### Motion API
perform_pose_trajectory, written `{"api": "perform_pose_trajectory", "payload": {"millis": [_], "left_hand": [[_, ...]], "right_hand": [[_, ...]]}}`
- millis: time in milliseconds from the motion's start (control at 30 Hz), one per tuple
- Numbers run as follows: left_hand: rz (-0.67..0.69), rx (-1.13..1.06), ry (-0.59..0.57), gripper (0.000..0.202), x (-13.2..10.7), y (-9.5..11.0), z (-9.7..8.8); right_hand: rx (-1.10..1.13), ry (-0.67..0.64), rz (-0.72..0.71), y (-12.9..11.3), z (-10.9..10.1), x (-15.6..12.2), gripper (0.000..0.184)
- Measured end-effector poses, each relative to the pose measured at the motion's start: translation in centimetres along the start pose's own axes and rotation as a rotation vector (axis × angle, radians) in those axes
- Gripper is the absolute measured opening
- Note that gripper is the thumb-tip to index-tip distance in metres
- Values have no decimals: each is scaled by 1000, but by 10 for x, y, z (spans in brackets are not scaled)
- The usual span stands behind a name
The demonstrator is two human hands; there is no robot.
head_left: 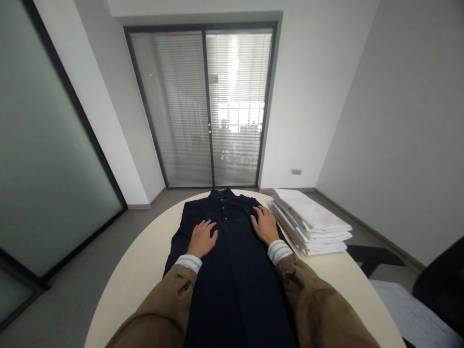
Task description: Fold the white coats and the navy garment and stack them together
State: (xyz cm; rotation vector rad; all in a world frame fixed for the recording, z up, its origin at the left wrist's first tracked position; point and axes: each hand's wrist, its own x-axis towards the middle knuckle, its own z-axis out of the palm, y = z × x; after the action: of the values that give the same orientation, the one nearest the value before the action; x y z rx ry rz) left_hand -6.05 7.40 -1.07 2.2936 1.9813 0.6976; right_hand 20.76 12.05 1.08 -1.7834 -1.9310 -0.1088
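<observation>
A dark navy button-up shirt (232, 261) lies spread front side up, its collar at the far end and its row of small buttons running down the middle. On the left part of its chest rests my left hand (203, 238), palm down with the fingers stretched out. My right hand (265, 224) lies flat near the shirt's right shoulder edge, fingers spread. Neither hand grips anything. My forearms cover parts of the shirt's sides, and its lower end runs out of view.
The shirt is on a round cream table (134, 270). Close beside my right hand stands a stack of folded white cloths (310, 220). A black chair (444, 285) is at the right, with a whitish sheet (413, 309) next to it. Glass doors with blinds (206, 111) stand beyond the table.
</observation>
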Motion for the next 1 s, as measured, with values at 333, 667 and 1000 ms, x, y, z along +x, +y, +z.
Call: {"api": "perform_pose_trajectory", "payload": {"millis": [333, 667, 1000], "left_hand": [[29, 31, -26, 40, -4, 4, -6], [73, 155, -120, 51, -10, 3, -1], [86, 165, -128, 53, -15, 6, -2]], "right_hand": [[-15, -150, 48, 12, 10, -8, 40], [32, -55, -16, 5, 1, -11, 26], [-52, -361, 6, -3, -5, -22, 56]]}}
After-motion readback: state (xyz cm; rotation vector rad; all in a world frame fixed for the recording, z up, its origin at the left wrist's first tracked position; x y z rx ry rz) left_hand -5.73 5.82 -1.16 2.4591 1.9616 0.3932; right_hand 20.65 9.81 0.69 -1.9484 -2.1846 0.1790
